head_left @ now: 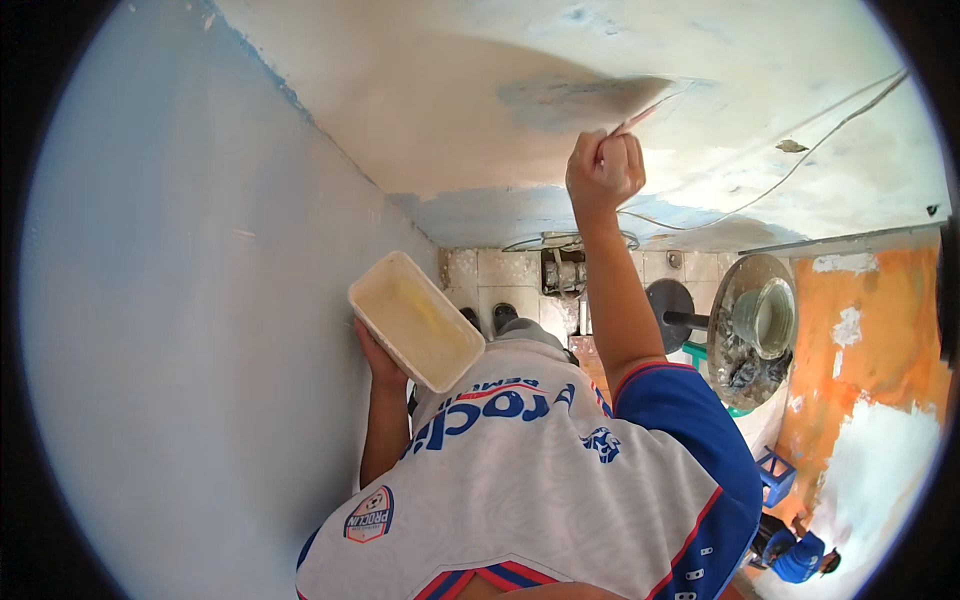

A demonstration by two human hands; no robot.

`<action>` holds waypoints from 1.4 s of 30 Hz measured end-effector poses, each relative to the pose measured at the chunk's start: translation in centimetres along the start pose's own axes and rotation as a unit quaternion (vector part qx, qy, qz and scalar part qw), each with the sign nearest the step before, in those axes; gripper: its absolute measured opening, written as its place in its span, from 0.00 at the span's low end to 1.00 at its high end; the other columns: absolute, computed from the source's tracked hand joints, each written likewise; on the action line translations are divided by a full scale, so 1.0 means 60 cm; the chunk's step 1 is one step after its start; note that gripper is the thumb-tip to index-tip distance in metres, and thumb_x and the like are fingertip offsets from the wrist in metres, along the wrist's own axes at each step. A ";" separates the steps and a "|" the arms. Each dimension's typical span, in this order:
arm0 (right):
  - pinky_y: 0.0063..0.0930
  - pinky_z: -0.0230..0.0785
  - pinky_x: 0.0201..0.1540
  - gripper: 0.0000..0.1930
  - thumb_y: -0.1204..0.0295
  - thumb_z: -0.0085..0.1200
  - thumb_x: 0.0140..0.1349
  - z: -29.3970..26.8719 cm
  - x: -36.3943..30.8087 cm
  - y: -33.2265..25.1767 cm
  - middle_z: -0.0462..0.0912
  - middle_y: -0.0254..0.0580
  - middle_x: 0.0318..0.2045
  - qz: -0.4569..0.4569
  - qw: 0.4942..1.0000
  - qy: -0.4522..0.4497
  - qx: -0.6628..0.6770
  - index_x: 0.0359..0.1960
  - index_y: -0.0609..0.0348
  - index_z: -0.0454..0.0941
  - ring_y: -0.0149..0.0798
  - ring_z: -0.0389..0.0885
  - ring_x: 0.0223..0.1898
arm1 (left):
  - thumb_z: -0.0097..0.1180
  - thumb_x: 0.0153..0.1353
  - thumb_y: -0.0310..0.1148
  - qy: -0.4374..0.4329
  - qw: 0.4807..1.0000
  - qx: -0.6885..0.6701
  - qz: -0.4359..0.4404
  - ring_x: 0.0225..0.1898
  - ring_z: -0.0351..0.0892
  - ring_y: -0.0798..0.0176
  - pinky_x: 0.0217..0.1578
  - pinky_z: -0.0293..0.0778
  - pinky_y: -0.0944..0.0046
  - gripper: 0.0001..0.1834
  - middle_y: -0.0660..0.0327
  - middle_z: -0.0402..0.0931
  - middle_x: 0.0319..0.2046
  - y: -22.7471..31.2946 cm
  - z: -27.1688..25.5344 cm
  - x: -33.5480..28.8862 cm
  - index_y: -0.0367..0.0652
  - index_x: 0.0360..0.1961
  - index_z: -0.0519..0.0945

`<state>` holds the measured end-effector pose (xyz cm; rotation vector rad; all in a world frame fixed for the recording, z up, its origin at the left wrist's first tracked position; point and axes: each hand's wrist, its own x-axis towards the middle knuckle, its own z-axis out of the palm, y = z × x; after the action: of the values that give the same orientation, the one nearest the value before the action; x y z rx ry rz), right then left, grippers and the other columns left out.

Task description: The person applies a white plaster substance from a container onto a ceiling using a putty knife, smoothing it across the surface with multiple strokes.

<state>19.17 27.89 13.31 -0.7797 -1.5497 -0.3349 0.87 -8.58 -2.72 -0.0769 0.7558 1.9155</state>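
Note:
My left hand (376, 352) grips a white rectangular plastic tub (418, 322) by its left side, with the fingers partly hidden behind it. The tub is tilted toward me, its inside pale and yellowish. High up ahead, my right hand (607, 172) is closed in a fist around a thin scraper (640, 116), seen nearly edge-on. The scraper's tip reaches the whitish, patchy wall (450, 120), beside a grey-blue smear and a dark shadow. I cannot tell how much of its edge touches.
A smooth pale-blue wall (200, 300) rises close on my left. A cable (760, 195) hangs across the wall ahead. To my right stand a round-topped table (720, 300) with a bucket (770, 318), and a blue stool (775, 475). Another person (800, 558) works near the orange wall (860, 340).

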 end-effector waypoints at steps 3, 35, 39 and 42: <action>0.37 0.68 0.22 0.13 0.82 0.63 0.47 0.065 -0.015 -0.043 0.73 0.40 0.20 -0.070 0.992 -0.015 0.099 0.19 0.55 0.68 0.43 0.73 0.20 | 0.33 0.75 0.66 0.003 1.000 -0.012 -0.007 0.68 0.71 0.51 0.67 0.70 0.49 0.40 0.57 0.69 0.69 -0.002 0.009 0.010 0.49 0.74 0.64; 0.30 0.80 0.37 0.15 0.89 0.59 0.60 -0.269 0.124 -0.151 0.84 0.49 0.36 0.094 0.811 -0.360 0.452 0.47 0.64 0.74 0.47 0.88 0.37 | 0.35 0.69 0.71 -0.352 0.926 -0.062 0.123 0.69 0.69 0.51 0.68 0.68 0.46 0.45 0.55 0.67 0.70 -0.022 0.291 0.141 0.48 0.76 0.61; 0.42 0.79 0.34 0.14 0.86 0.55 0.64 -0.258 0.116 -0.166 0.83 0.54 0.32 0.083 0.810 -0.416 0.404 0.50 0.62 0.73 0.59 0.86 0.32 | 0.37 0.68 0.71 -0.331 0.932 -0.073 0.126 0.69 0.68 0.50 0.68 0.68 0.46 0.46 0.55 0.67 0.70 -0.022 0.285 0.136 0.49 0.75 0.62; 0.44 0.79 0.33 0.16 0.86 0.54 0.64 -0.249 0.110 -0.172 0.85 0.57 0.34 0.055 0.822 -0.401 0.401 0.53 0.63 0.72 0.61 0.85 0.31 | 0.38 0.67 0.72 -0.315 0.936 -0.085 0.132 0.69 0.68 0.50 0.68 0.68 0.45 0.47 0.55 0.67 0.70 -0.018 0.276 0.133 0.49 0.75 0.62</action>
<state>24.09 12.84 24.33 -0.3091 -2.1600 0.8180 2.56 6.95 7.01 0.5361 0.1675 2.0832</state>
